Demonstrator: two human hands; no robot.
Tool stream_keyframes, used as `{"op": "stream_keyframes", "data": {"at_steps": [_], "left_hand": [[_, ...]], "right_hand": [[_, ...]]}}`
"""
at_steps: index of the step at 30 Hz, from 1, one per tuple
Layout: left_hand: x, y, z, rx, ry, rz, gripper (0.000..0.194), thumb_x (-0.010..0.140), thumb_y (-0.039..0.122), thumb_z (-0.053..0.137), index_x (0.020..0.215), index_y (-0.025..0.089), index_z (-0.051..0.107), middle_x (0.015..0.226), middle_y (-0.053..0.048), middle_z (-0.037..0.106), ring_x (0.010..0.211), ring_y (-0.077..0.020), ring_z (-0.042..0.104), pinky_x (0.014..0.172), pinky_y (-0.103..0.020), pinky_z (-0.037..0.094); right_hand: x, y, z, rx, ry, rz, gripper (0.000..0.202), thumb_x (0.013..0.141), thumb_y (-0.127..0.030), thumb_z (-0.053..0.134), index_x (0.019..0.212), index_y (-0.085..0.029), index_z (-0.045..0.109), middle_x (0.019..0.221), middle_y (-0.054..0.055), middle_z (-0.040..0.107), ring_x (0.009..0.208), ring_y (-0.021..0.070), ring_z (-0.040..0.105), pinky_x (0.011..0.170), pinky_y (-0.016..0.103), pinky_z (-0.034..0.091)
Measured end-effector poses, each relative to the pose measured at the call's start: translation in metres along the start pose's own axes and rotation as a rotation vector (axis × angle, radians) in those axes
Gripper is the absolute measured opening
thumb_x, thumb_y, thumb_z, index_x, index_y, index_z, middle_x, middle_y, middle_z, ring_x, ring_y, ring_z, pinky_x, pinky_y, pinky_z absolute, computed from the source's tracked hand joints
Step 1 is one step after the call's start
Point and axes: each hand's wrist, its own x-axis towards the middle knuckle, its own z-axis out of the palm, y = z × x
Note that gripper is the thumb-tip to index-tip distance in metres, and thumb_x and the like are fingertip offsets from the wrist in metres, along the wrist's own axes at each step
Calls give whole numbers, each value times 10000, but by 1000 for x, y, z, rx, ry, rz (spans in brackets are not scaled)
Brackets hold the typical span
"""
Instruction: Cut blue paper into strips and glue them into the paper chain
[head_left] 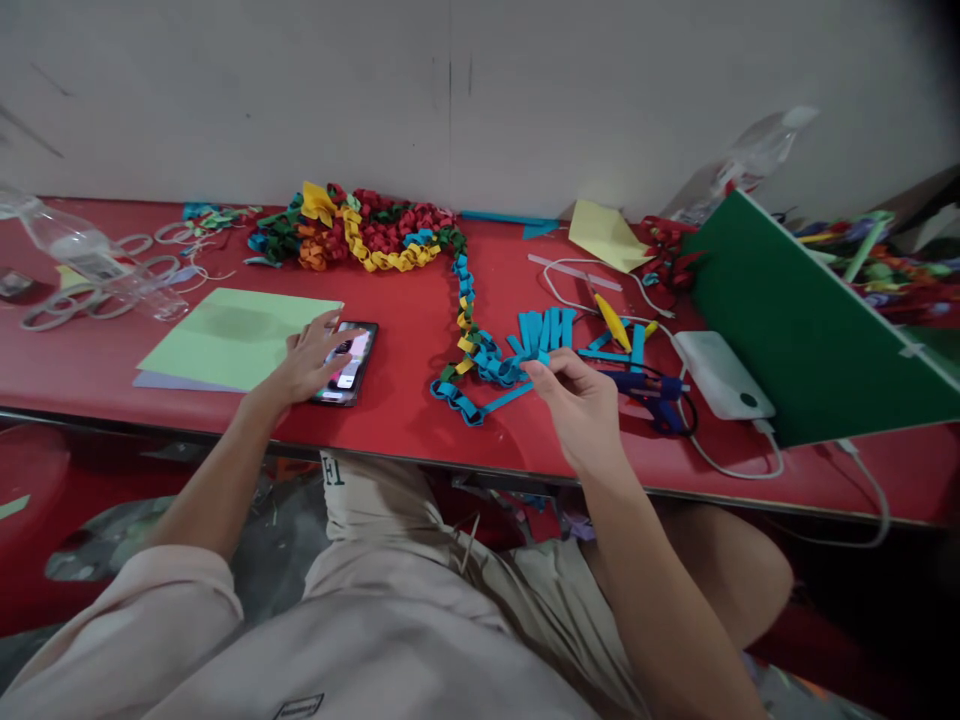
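Observation:
My left hand (309, 362) rests with spread fingers over a phone (360, 366) whose screen is lit. It touches the phone and holds nothing. Thumb and fingers of my right hand (583, 410) are pinched on a blue paper strip (541, 357), beside a loose fan of blue strips (547, 328). Left of that hand, a paper chain (463, 408) of blue, yellow and green links runs back to a colourful heap of chain (375, 235). A blue glue gun (651, 392) lies just right of my right hand, partly hidden by it.
Light green paper sheets (232, 335) lie at left, near scissors (71, 303) and a tilted plastic bottle (97, 255). To the right are a white power bank (724, 375) with cables, a leaning green board (814, 325), a yellow tool (613, 320) and another bottle (754, 155).

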Motion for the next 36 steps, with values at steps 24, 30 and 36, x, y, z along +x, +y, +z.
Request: {"op": "stream_keyframes", "data": {"at_steps": [24,30,36], "left_hand": [[23,-15,-13,21,85,-128,782,968,651,384,1643,310,188,1679,-126,266,1535,-400,238,1204,-620,219],[28,-11,-5,27,29,-155,639,1027,574,253,1545,260,456,1582,-131,418,1467,-398,332,1190,-638,219],[19,-14,-6,-57,21,-21,519,994,601,347,1221,312,713,1644,-31,337,1507,-336,297,1253,-571,190]], "right_hand": [[-1,-2,-2,-14,-7,5,404,835,-484,786,666,-198,555,728,-15,477,702,125,423,676,295,363],[-2,-1,-4,21,-16,-1,354,856,-411,782,677,-195,566,732,-19,471,700,120,409,671,297,343],[-2,-2,-3,13,-23,3,345,867,-396,775,678,-195,567,734,-19,467,703,119,408,672,298,339]]}}
